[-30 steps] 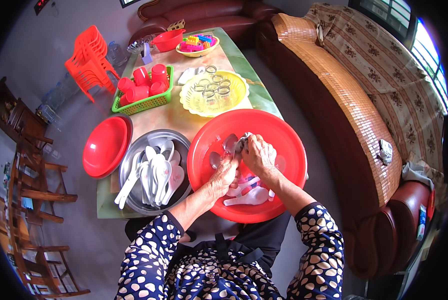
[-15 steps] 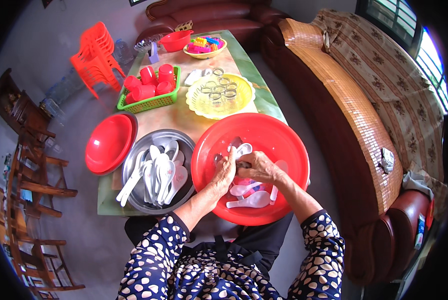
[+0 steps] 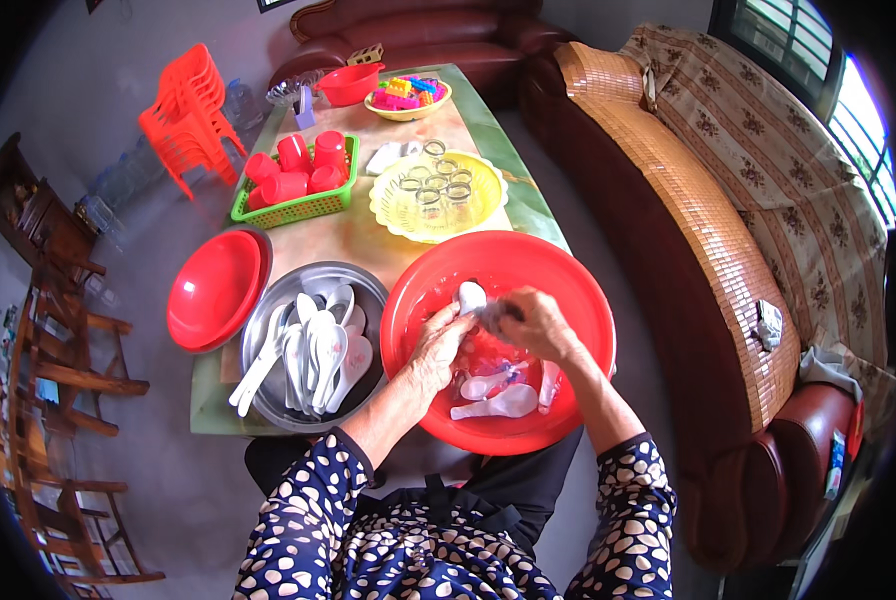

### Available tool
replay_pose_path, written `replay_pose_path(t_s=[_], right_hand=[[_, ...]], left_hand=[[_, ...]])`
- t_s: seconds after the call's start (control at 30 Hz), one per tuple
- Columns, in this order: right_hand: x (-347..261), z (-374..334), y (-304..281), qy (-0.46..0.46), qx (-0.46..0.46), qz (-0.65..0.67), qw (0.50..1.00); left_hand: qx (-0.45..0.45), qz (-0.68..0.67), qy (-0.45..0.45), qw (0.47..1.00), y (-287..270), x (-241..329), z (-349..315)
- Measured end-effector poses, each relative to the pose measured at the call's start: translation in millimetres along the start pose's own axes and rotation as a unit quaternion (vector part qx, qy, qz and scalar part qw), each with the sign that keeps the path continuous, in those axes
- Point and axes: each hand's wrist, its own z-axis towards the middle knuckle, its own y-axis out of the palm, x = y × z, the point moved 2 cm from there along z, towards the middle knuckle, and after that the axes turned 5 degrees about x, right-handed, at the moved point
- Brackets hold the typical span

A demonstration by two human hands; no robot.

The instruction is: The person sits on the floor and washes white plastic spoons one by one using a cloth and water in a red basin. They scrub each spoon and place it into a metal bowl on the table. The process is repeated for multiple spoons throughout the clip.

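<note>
Over the large red basin (image 3: pixel 593 300), my left hand (image 3: pixel 434 352) is closed on a white soup spoon (image 3: pixel 471 296), its bowl end pointing up and away from me. Closed on a dark grey scrubber (image 3: pixel 501 318), blurred by motion, my right hand (image 3: pixel 542 326) is just right of the spoon. More white spoons (image 3: pixel 508 402) lie in the water on the basin's near side. To the left stands a grey metal basin (image 3: pixel 376 285) with a pile of white soup spoons (image 3: pixel 320 350), their handles pointing various ways.
A red lid or plate (image 3: pixel 211 290) lies beyond the metal basin. Farther along the table are a green basket (image 3: pixel 298 210) of red cups, a yellow tray (image 3: pixel 393 220) with glasses, and a bowl of toy bricks (image 3: pixel 408 95). A mat-covered sofa (image 3: pixel 698 210) runs along the right.
My right hand has shifted a little up and to the right, and the scrubber in it now shows. The spoon in my left hand has turned more upright.
</note>
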Motion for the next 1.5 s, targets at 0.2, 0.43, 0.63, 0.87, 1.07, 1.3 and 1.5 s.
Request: replay_pose_path(t_s=[0.2, 0.43, 0.63, 0.87, 1.07, 1.3, 1.5], right_hand=[[-31.0, -10.3, 24.5, -0.181, 0.19, -0.008, 0.965], [-8.4, 15.6, 13.5, -0.105, 0.257, -0.021, 0.961], [-1.4, 20.0, -0.9, 0.023, 0.189, 0.222, 0.956], [-18.8, -5.2, 23.4, -0.158, 0.253, -0.029, 0.954], [-10.8, 3.2, 23.5, -0.078, 0.24, 0.026, 0.967], [25.5, 29.5, 13.7, 0.06, 0.256, -0.149, 0.953], [15.6, 2.9, 24.3, -0.042, 0.027, -0.187, 0.981]], left_hand=[[-0.046, -0.063, -0.045, 0.996, 6.3, 1.8, -6.5], [-0.147, -0.108, -0.023, 0.983, 13.1, 6.1, -13.7], [-0.188, -0.137, -0.046, 0.971, 15.1, 8.5, -18.0], [-0.129, -0.073, -0.029, 0.988, 15.5, 11.0, -19.3], [-0.144, -0.073, -0.024, 0.987, 18.6, 14.1, -22.9], [-0.174, -0.157, -0.048, 0.971, 13.3, 11.2, -18.8], [-0.034, -0.116, -0.027, 0.992, -3.0, 3.2, 0.2]])
